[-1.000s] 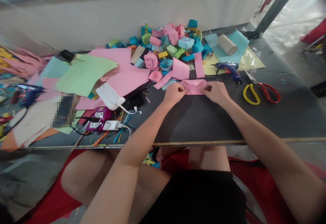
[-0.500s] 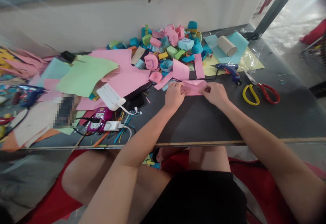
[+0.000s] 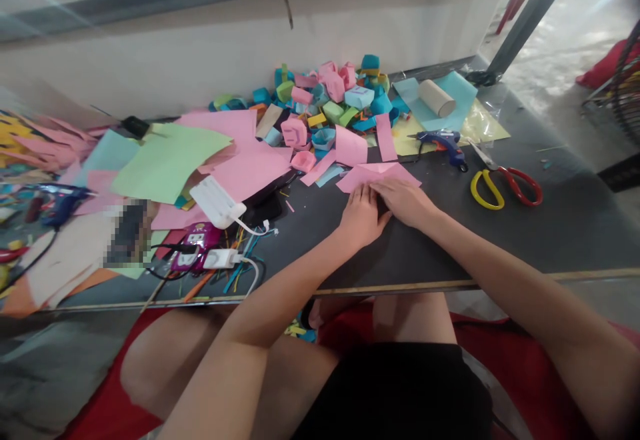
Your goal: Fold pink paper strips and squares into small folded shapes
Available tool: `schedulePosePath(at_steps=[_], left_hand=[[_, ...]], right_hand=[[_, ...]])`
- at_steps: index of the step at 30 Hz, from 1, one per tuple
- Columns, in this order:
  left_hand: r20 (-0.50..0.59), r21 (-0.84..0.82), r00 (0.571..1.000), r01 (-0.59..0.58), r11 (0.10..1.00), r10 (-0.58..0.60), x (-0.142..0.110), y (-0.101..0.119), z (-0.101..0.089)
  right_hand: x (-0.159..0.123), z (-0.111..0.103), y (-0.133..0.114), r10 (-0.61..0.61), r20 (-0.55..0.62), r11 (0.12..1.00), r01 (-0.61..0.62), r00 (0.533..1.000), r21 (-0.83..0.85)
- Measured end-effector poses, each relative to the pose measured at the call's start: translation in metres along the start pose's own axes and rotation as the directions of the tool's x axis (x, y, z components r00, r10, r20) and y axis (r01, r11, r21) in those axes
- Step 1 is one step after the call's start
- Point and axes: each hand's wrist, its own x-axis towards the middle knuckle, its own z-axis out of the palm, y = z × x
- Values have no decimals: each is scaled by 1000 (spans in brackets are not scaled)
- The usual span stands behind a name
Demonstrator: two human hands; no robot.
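Light is moderate and rather flat over the table (image 3: 425, 253), with faint, soft shadows near the left hand (image 3: 363, 217) and the right hand (image 3: 403, 200). Pale streaks of flare cross the wall (image 3: 210, 47) at upper left. The floor (image 3: 555, 60) at upper right is washed out by glare, and clear plastic (image 3: 485, 120) glints. Black cloth (image 3: 395, 393) loses its detail. Fine edges on the pink paper (image 3: 357, 178) look soft. Wide-angle stretch swells the forearms (image 3: 510, 277) toward the lower corners; coarse square blocks mask a patch at left.
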Motion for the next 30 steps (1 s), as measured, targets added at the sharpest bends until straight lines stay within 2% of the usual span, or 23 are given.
schedulePosePath(at_steps=[1, 3, 9, 14, 17, 19, 23, 25, 28, 30], left_hand=[[18, 7, 1000, 7, 1000, -7, -1, 0, -1], [45, 26, 999, 20, 999, -22, -3, -1, -2], [103, 117, 987, 112, 987, -124, -12, 1, -9], [125, 167, 976, 158, 973, -180, -13, 5, -22], [76, 165, 985, 138, 977, -153, -7, 2, -24], [29, 140, 993, 110, 984, -115, -2, -2, -25], [-49, 68, 993, 112, 991, -108, 4, -8, -25], [-60, 32, 994, 96, 995, -94, 4, -13, -23], [-24, -35, 1000, -3, 999, 2, 7, -27, -20], [17, -75, 997, -68, 995, 70, 13, -42, -17]], right_hand=[[-3, 1, 1, -23, 55, 999, 21, 998, 36], [-11, 1, 2, 8, 120, 998, -16, 993, 64], [-35, -19, -1, 108, 187, 994, -110, 976, 2], [-47, -27, -15, 201, 139, 977, -188, 970, -100], [-50, -26, -31, 293, 27, 943, -284, 956, -172], [-51, -24, -44, 300, -30, 931, -299, 954, -210], [-51, -18, -84, 222, -38, 937, -224, 974, -267], [-50, -18, -107, 154, -24, 958, -155, 988, -242], [-45, -25, -124, -7, 0, 998, 7, 1000, -57], [-38, -36, -115, -162, 14, 973, 158, 987, 168]])
